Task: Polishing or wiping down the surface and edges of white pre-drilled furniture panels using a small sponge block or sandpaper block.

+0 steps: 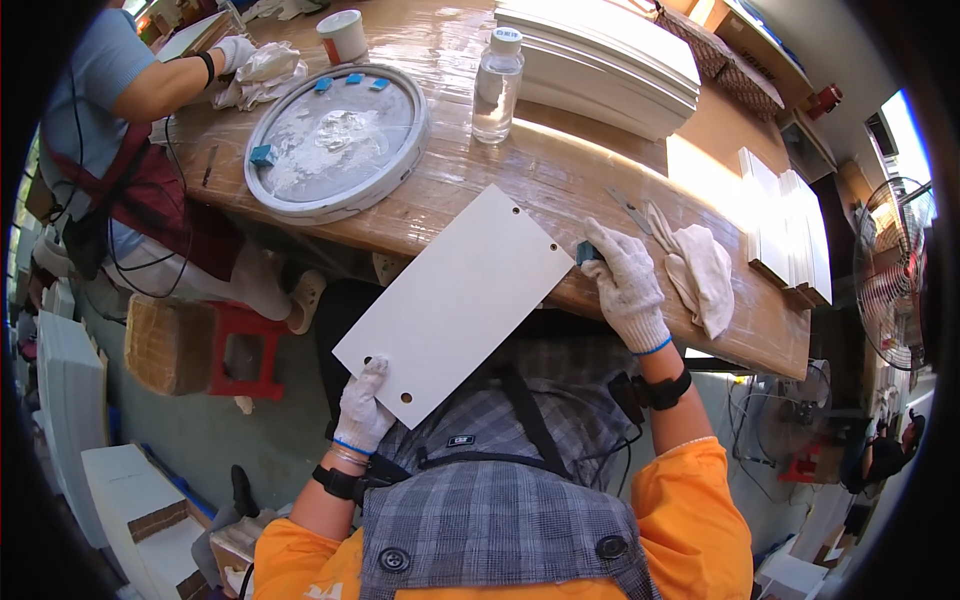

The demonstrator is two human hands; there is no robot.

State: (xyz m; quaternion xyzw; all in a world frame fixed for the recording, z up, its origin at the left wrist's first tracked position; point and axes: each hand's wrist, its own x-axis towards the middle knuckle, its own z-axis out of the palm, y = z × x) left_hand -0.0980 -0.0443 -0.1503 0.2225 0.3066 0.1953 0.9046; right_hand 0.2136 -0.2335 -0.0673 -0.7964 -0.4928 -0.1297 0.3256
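Observation:
A white rectangular panel [460, 300] with dark round holes near its ends lies tilted across my lap, its far end by the table edge. My left hand [364, 405], in a white knit glove, grips the panel's near left corner. In my gloved right hand [628, 280] is a small teal block [588, 253], pinched in the fingers just beside the panel's far right corner. Part of the block is hidden by the fingers. Beyond my right hand, a loose white glove [700, 268] and a thin metal blade [628, 208] rest on the table.
A round grey lid [400, 172] holds white paste and several blue blocks on the wooden table [450, 195]. Behind stand a clear bottle [497, 90], a white tub [343, 38] and stacked white panels [600, 60]. A co-worker [110, 130] sits left; a fan [893, 270] stands right.

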